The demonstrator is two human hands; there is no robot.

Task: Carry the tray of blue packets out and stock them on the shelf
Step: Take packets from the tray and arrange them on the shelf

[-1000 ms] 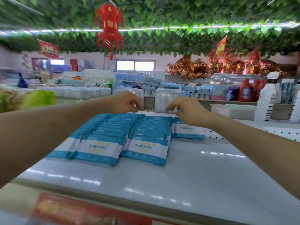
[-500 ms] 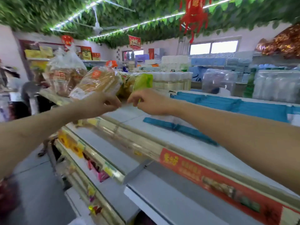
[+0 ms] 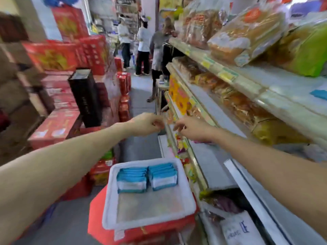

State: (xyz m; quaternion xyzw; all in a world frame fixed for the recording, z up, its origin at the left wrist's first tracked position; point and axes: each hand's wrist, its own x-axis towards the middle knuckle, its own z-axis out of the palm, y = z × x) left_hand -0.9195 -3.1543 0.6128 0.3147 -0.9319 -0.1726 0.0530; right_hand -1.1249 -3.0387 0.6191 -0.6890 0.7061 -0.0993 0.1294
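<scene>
Shelves (image 3: 247, 84) fill our 3 o'clock side. At 6 o'clock our tray (image 3: 111, 200) of blue packets (image 3: 146, 177) rests on a red box (image 3: 98, 220). Our left hand (image 3: 146, 123) and right hand (image 3: 192, 129) show curled fingers; we cannot tell whether they grip anything.

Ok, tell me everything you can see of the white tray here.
The white tray is a shallow rectangle with rounded corners and a raised rim, plastic by its look. It sits on a red box in the aisle beside the shelving. Two rows of blue packets fill its far end; the near half is bare. Nothing else touches it.
</scene>
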